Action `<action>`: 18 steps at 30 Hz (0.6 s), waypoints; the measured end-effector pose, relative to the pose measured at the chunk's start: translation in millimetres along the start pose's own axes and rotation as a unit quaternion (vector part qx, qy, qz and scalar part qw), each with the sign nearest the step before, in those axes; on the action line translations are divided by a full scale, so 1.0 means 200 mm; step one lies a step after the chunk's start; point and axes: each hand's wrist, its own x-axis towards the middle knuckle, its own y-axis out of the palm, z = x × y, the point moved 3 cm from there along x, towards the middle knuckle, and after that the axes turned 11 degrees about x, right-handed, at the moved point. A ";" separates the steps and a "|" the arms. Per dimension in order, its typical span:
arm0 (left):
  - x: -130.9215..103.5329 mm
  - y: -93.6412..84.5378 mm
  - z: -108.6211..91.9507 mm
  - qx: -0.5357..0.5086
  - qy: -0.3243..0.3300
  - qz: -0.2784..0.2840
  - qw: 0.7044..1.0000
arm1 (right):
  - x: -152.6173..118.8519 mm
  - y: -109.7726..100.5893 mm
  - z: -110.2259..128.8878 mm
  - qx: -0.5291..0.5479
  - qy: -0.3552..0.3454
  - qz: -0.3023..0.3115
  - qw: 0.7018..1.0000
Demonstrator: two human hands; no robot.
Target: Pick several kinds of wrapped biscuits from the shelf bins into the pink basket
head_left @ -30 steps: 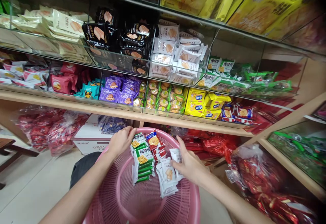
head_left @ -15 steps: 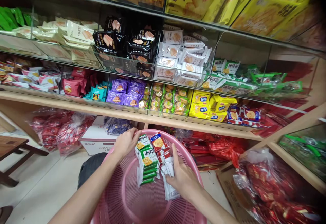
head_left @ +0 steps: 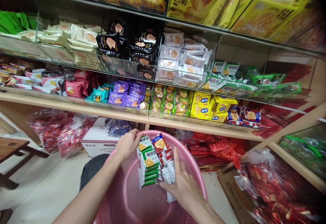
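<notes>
A pink mesh basket [head_left: 142, 203] stands below the shelves. Inside it, green-and-white snack packets [head_left: 150, 159] lie in a stack, beside red-and-blue packets [head_left: 160, 144] and white packets [head_left: 168, 173]. My left hand [head_left: 128, 144] is closed around the basket's upper left rim, next to the green stack. Over the right side of the basket, my right hand [head_left: 182, 183] has its fingers spread, with thumb and index finger around the white packets but nothing gripped between them.
Glass-fronted shelves hold purple packets [head_left: 126, 93], yellow packets [head_left: 209, 107] and black packets [head_left: 109, 44]. Below are a white carton [head_left: 98, 137] and red bagged goods [head_left: 270, 180]. A wooden stool [head_left: 12, 149] stands at left.
My right hand has shifted slightly, its thumb moving left and up toward the green stack. The view has moved slightly; my left hand stays on the rim.
</notes>
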 end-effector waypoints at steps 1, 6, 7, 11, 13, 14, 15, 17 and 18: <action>0.00 0.00 0.00 0.002 0.001 -0.001 1.000 | 0.00 0.01 0.01 -0.004 0.003 0.004 1.000; 0.00 0.00 0.01 0.019 0.004 -0.011 1.000 | -0.02 0.00 -0.02 0.023 0.001 0.006 1.000; 0.00 0.00 0.01 0.019 0.004 -0.012 1.000 | -0.02 -0.01 -0.04 0.041 0.001 0.003 0.999; 0.01 0.01 0.01 0.014 0.005 -0.011 1.000 | -0.03 -0.06 -0.11 0.081 0.003 -0.020 0.996; 0.01 0.01 0.01 0.013 0.005 -0.008 1.000 | -0.03 -0.08 -0.11 0.085 -0.004 -0.034 0.996; 0.01 0.01 0.00 0.013 0.005 -0.007 1.000 | -0.04 -0.08 -0.11 0.085 -0.006 -0.039 0.996; 0.01 0.01 0.00 0.012 0.006 -0.006 1.000 | -0.04 -0.09 -0.10 0.082 -0.008 -0.043 0.996; 0.01 0.01 0.00 0.012 0.006 -0.006 1.000 | -0.05 -0.07 -0.08 0.064 -0.006 -0.041 0.997; 0.01 0.01 0.00 0.013 0.006 -0.006 1.000 | -0.05 -0.06 -0.07 0.049 -0.005 -0.036 0.998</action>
